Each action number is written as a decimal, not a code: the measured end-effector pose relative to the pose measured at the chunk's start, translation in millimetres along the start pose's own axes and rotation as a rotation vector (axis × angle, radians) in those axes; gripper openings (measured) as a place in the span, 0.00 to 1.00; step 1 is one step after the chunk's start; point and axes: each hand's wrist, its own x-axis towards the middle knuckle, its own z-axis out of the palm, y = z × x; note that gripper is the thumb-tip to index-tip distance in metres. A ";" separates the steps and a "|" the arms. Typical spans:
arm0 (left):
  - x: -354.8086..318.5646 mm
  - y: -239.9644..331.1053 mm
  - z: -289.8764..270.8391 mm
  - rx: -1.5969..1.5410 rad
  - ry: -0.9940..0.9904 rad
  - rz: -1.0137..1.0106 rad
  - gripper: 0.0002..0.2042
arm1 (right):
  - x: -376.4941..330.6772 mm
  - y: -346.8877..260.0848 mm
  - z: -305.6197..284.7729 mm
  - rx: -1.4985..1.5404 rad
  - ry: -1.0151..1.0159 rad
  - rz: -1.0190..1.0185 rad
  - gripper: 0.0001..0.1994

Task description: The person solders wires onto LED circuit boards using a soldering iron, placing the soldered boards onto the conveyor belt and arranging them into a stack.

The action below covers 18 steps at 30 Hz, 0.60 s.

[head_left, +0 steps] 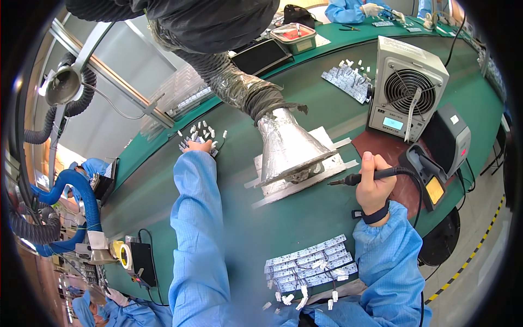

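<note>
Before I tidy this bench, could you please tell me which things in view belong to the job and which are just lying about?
Seemingly in the job:
Soldering iron, in the right grip
Cluster of wired strips, at the left grip
Nearer strips
Soldering station
Silver hood over white plate

Apparently just lying about:
Plastic tub
Flat black panel
Pliers, far side
</note>
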 end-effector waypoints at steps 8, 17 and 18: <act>1.3 -7.2 -6.6 -0.054 0.012 -0.014 0.46 | 0.3 0.6 -2.0 -0.012 -0.010 -0.009 0.21; 33.3 -42.0 -16.6 -0.397 -0.008 0.146 0.22 | 0.5 4.6 -0.2 0.011 -0.023 -0.014 0.21; 26.7 -36.3 -16.4 -0.399 -0.019 0.152 0.22 | 1.1 6.0 -1.6 -0.001 -0.019 -0.014 0.21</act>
